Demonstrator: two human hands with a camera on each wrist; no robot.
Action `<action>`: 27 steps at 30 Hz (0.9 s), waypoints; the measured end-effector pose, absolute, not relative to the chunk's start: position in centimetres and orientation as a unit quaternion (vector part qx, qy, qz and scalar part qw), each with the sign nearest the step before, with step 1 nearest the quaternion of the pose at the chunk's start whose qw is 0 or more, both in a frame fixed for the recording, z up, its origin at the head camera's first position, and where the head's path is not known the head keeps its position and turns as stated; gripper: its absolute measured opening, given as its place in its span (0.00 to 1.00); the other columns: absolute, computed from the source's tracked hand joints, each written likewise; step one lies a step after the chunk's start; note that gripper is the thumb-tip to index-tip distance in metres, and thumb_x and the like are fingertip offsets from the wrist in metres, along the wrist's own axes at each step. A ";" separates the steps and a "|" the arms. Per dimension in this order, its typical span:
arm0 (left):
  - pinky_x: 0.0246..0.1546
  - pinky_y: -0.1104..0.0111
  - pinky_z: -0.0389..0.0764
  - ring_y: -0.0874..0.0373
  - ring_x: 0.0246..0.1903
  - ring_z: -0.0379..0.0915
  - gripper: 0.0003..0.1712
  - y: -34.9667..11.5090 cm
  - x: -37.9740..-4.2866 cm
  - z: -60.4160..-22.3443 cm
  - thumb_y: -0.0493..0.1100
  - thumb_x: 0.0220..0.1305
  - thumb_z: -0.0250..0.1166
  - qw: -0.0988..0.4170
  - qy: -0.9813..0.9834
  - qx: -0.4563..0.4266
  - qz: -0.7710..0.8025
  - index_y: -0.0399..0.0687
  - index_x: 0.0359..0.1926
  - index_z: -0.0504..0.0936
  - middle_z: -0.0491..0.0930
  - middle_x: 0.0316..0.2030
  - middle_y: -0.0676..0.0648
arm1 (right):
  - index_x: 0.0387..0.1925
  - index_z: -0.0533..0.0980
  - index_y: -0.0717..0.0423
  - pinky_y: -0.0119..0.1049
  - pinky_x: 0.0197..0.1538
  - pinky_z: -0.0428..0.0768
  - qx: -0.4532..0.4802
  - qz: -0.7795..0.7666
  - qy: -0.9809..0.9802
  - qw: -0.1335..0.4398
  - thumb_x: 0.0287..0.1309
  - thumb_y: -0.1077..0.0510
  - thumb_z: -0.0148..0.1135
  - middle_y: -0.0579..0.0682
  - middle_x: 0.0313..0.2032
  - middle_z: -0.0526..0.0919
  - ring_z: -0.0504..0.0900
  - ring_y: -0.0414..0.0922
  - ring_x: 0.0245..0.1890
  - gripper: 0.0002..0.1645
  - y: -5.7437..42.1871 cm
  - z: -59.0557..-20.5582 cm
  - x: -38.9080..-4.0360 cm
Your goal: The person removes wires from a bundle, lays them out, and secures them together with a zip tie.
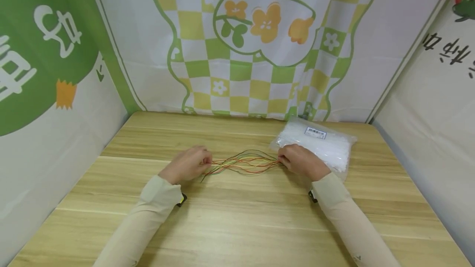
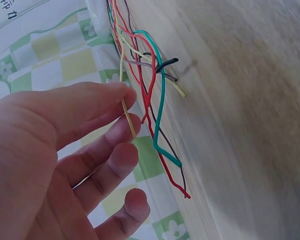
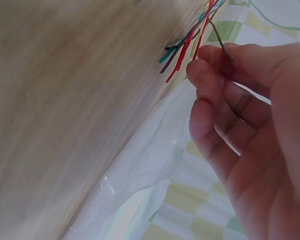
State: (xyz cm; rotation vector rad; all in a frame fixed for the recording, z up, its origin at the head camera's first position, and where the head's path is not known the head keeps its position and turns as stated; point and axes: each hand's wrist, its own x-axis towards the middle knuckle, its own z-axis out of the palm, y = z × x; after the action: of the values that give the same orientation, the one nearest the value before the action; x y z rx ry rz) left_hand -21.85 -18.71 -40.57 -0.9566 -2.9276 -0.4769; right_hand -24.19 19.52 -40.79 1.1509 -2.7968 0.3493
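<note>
A loose bundle of thin coloured wires (image 1: 248, 162), red, yellow, green and black, stretches between both hands just over the wooden table. My left hand (image 1: 189, 164) pinches a yellow wire (image 2: 128, 117) between thumb and forefinger, its other fingers loosely bent. Beside those fingertips, red, teal and dark wire ends (image 2: 162, 100) hang free. At the bundle's other end, my right hand (image 1: 301, 160) pinches wire between thumb and fingertips; a brown wire (image 3: 217, 35) runs across the thumb there. Several red, teal and black wire ends (image 3: 182, 52) stick out past the right fingertips.
A clear plastic bag (image 1: 335, 151) of white contents, with a barcode label (image 1: 315, 132), lies right behind the right hand. The wooden table (image 1: 230, 226) meets a patterned cloth wall (image 1: 241, 73) at the back, with cloth walls on both sides.
</note>
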 end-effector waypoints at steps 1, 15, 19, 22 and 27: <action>0.36 0.68 0.78 0.61 0.36 0.75 0.06 -18.7 -21.8 -40.6 0.37 0.70 0.70 0.011 -0.940 -0.305 -0.153 0.52 0.35 0.84 0.81 0.36 0.53 | 0.27 0.80 0.55 0.35 0.35 0.75 0.374 0.115 -0.919 0.046 0.69 0.65 0.66 0.44 0.24 0.79 0.70 0.37 0.26 0.12 19.5 -40.8 -24.2; 0.40 0.65 0.82 0.57 0.41 0.79 0.02 -18.6 -21.6 -40.4 0.40 0.71 0.70 0.010 -0.944 -0.284 -0.170 0.50 0.40 0.83 0.81 0.41 0.51 | 0.20 0.71 0.49 0.33 0.33 0.69 0.349 0.125 -0.927 0.060 0.70 0.66 0.64 0.42 0.20 0.69 0.65 0.38 0.24 0.21 19.6 -40.1 -23.8; 0.44 0.60 0.84 0.52 0.47 0.81 0.05 -18.4 -21.2 -40.1 0.43 0.75 0.66 0.016 -0.946 -0.274 -0.172 0.46 0.46 0.83 0.82 0.46 0.48 | 0.24 0.77 0.51 0.35 0.32 0.72 0.325 0.114 -0.936 0.068 0.70 0.63 0.66 0.43 0.24 0.75 0.69 0.38 0.26 0.15 19.6 -39.6 -23.0; 0.53 0.52 0.83 0.46 0.56 0.79 0.14 -18.0 -20.9 -39.9 0.45 0.77 0.64 0.013 -0.949 -0.265 -0.172 0.42 0.55 0.82 0.81 0.55 0.45 | 0.31 0.83 0.51 0.37 0.32 0.78 0.299 0.095 -0.946 0.080 0.69 0.59 0.68 0.44 0.29 0.80 0.75 0.39 0.28 0.08 19.6 -39.2 -22.2; 0.71 0.37 0.69 0.35 0.73 0.66 0.33 -17.5 -20.2 -39.4 0.53 0.80 0.60 -0.004 -0.955 -0.243 -0.171 0.37 0.74 0.69 0.70 0.73 0.36 | 0.46 0.86 0.58 0.46 0.41 0.86 0.282 0.070 -0.952 0.099 0.71 0.57 0.68 0.52 0.41 0.87 0.86 0.49 0.39 0.09 19.9 -38.5 -20.9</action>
State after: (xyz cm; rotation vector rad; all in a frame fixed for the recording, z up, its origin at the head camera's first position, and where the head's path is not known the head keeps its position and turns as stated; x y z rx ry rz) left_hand -20.18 -17.47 -39.40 -0.7651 -3.0069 -0.5381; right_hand -20.85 19.87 -38.49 0.8340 -2.8141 0.2084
